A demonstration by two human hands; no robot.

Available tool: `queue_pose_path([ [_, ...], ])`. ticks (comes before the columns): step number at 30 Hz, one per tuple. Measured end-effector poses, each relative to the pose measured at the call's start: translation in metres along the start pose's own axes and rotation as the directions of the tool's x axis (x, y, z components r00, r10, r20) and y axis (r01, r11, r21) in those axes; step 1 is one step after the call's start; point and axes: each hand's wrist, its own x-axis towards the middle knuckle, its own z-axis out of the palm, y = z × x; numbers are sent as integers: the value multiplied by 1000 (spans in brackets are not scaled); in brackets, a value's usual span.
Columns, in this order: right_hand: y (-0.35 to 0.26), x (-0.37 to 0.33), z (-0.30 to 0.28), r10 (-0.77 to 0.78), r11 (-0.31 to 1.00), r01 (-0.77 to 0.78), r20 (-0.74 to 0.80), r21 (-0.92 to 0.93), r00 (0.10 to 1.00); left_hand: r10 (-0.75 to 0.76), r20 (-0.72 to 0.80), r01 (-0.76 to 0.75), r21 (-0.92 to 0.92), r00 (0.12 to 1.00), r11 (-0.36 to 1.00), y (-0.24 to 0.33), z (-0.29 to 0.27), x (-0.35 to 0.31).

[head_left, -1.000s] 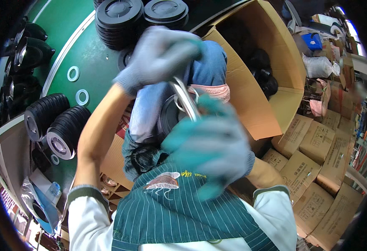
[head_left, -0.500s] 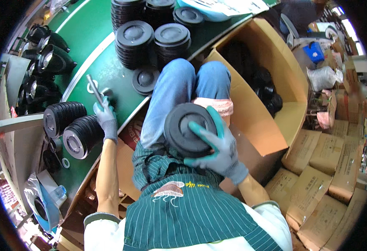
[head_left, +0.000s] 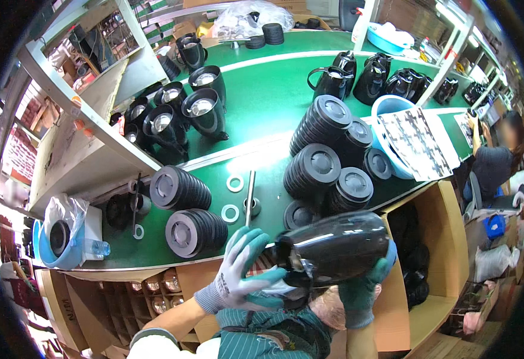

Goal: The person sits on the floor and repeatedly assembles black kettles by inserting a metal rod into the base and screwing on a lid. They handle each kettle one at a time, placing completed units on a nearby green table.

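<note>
A glossy black jug [head_left: 339, 246] lies sideways above my lap. My right hand [head_left: 362, 290], in a grey and teal glove, grips its body from below and the right side. My left hand [head_left: 241, 276], gloved alike, is open at the jug's left end, its fingers spread. The fingertips there seem to touch the jug, though the contact is partly hidden. Just beyond my left hand, a metal rod [head_left: 250, 194] with a dark collar rests on the green table [head_left: 256, 146]. Two pale rings [head_left: 231, 213] lie beside it.
Stacks of black round discs [head_left: 320, 164] stand on the table. Black jugs [head_left: 205, 113] stand farther back. A blue basin [head_left: 391, 106] holds patterned sheets. An open carton [head_left: 444, 251] with black items stands right; a divided carton [head_left: 115, 299] sits below the table. A person [head_left: 494, 161] sits far right.
The view has swung up and left across the table. My left hand has left the rod and come to the jug. The piece in my right hand, earlier showing its round end, now lies sideways.
</note>
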Motion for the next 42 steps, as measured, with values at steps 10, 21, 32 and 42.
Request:
queue_pose_path([
  [10, 45, 97, 32, 457, 884, -448, 441, -130, 772, -255, -388, 393, 337, 886, 856, -106, -63, 101],
  [21, 48, 77, -50, 789, 588, -808, 229, -17, 570, -295, -105, 307, 495, 950, 813, -429, 25, 361],
  [32, 90, 84, -75, 715, 377, -911, 573, 167, 401, -747, -509, 503, 821, 427, -271, -455, -91, 326],
  [42, 57, 85, -40, 726, 637, -722, 524, -270, 445, -416, -322, 410, 901, 851, 141, -364, -111, 298],
])
